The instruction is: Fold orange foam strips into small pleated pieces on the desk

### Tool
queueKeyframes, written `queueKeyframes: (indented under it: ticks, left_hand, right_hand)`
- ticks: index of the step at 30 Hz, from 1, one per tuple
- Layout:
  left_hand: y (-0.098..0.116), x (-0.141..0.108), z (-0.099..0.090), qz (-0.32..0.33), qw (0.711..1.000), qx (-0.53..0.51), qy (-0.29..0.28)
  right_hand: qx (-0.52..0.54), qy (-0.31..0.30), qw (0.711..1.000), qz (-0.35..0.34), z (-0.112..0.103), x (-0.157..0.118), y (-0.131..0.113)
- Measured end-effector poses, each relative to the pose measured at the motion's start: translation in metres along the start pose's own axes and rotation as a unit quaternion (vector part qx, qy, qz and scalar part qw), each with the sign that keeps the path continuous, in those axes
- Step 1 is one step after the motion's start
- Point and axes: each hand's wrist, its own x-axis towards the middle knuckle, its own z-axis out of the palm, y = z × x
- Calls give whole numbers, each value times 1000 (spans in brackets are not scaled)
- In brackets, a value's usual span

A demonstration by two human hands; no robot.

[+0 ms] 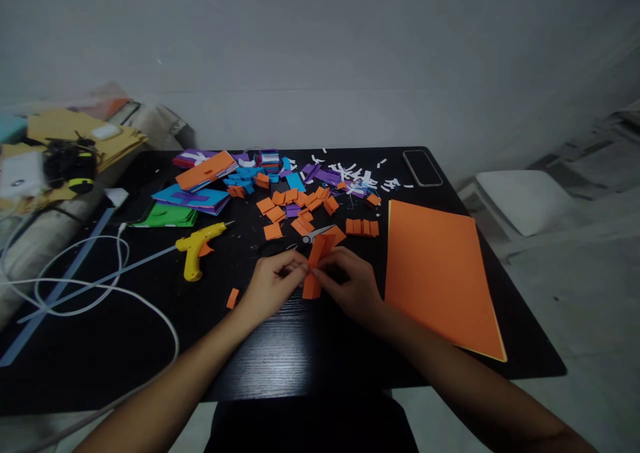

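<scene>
Between my two hands a folded strip of orange paper [313, 287] stands above the black table. My left hand [274, 283] pinches its left edge with thumb and fingers. From the other side my right hand [354, 281] grips the same strip, thumb and fingers closed on it. Just beyond my fingers lies a pair of scissors [316, 233], its handles dark and partly hidden near my left hand. A small orange paper piece [233, 298] rests beside my left wrist. Several folded orange paper pieces [275, 214] are scattered behind the scissors.
A yellow glue gun [196, 249] lies at left, near a looping white cable [150, 304]. Large orange sheets [435, 273] lie at right, with a phone [423, 168] behind. White and purple scraps [350, 178] and stacked coloured paper [193, 198] fill the back. A white stool [515, 199] stands right.
</scene>
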Motion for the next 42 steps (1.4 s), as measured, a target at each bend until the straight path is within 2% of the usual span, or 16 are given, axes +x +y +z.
queueKeyframes:
  ticks: [5,13,23,26,35,38,42]
  left_hand:
    - [-2,0,0,3,1000,-9,0]
    - [-2,2,0,-21,996,-77,-26]
    - [-5,1,2,-31,991,-131,-9]
    - [-7,-2,4,-17,993,-113,11]
    - [-13,-6,4,37,998,42,36]
    - [-12,-5,2,29,997,63,42]
    - [-12,-5,1,32,993,98,52]
  right_hand:
    - [-6,-3,999,-36,-1,0,0]
    - [8,-9,999,-50,-4,2,-2]
    - [25,-10,999,-34,-7,4,0]
    - [20,-6,999,-38,-7,3,-1]
    - [-19,-19,998,-62,-6,1,-1]
    - [3,-10,999,-33,-4,0,0]
    - [128,-7,987,101,0,-1,3]
